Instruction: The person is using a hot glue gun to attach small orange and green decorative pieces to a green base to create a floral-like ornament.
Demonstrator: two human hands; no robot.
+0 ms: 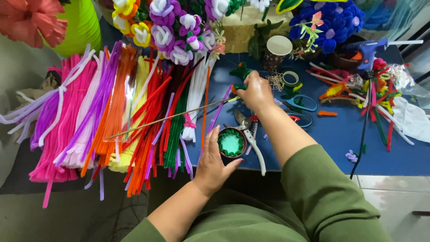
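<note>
On the blue table (340,139), left hand (215,163) cups a green-lined pot (232,142); right hand (256,92) pinches a thin stick (170,118).

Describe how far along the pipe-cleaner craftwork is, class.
Done: finished purple-and-white pipe-cleaner flowers stand at the back. In hand: the left hand steadies a small cup with green filling; the right hand grips a green stem piece. Left: bundles of loose coloured pipe cleaners lie unused.
</note>
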